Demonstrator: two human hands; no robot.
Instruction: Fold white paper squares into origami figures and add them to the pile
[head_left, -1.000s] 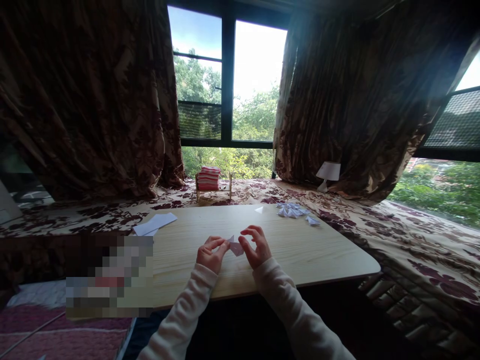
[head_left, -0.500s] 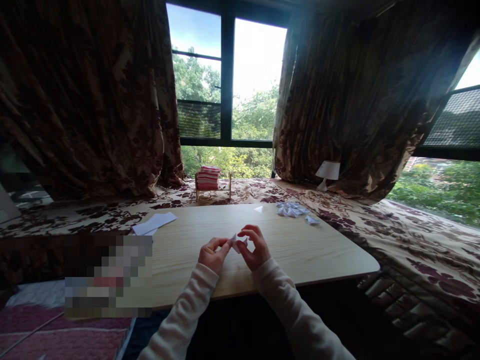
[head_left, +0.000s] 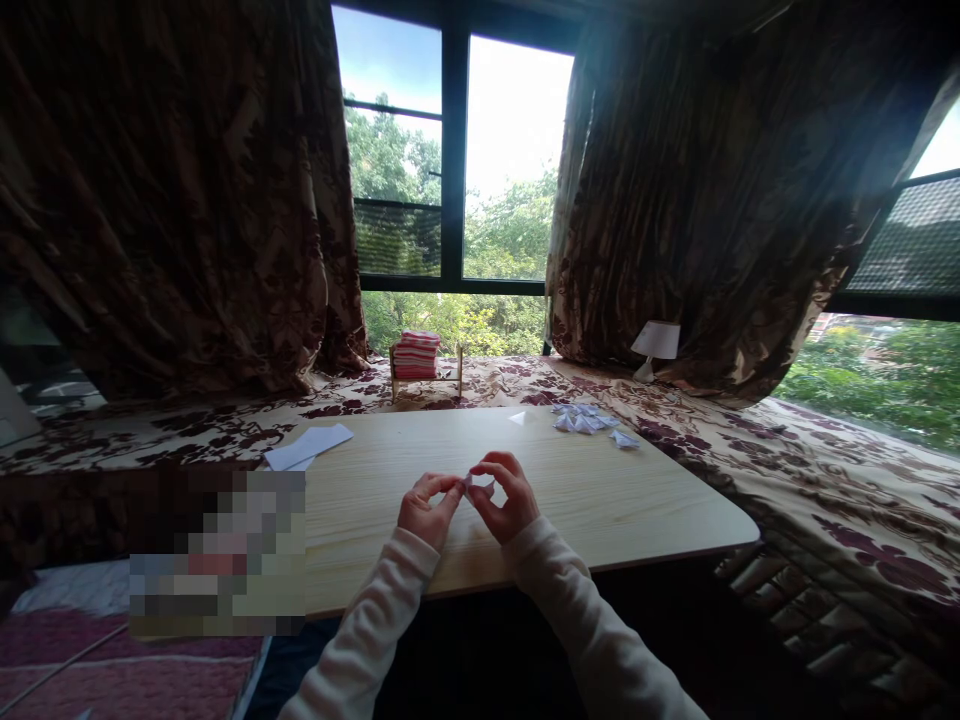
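Both hands meet over the middle of a light wooden table (head_left: 615,510). My left hand (head_left: 426,508) and my right hand (head_left: 504,495) pinch a small folded piece of white paper (head_left: 477,484) between their fingertips, just above the tabletop. Most of the paper is hidden by the fingers. Both arms wear pale long sleeves.
A pile of several small folded paper pieces (head_left: 585,420) lies at the table's far right, with a single piece (head_left: 517,417) beside it. White paper strips (head_left: 309,446) lie at the far left. A small wooden rack with striped cloth (head_left: 420,360) and a small white lamp (head_left: 655,346) stand beyond, before dark curtains.
The hands have drawn closer together and the paper between them has been folded smaller; less of it shows than one second ago.
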